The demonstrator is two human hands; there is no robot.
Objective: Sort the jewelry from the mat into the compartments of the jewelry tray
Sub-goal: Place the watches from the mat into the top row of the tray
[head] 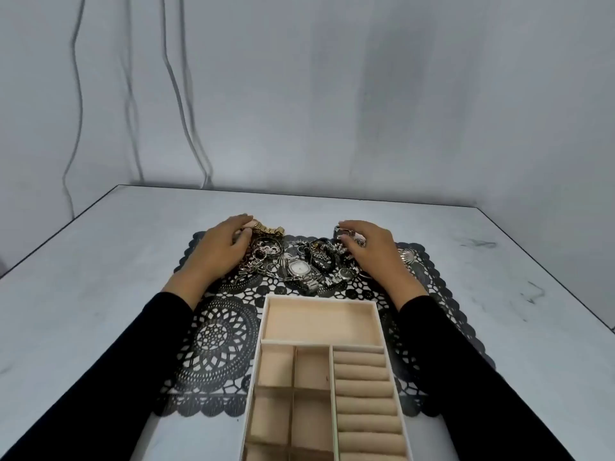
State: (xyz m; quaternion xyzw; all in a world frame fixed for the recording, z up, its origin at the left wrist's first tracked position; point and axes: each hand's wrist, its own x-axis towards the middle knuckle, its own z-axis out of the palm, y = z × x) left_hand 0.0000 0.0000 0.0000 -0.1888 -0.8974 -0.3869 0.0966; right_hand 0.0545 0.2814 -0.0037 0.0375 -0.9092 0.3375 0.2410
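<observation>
Lace mat: left hand, right hand cover tangled jewelry; grip perhaps, cannot tell.

A single wide-angle view, worn on the head, looks forward and down from above and behind the left hand and right hand, close over the counter; past the hands rises a grey wall.
</observation>
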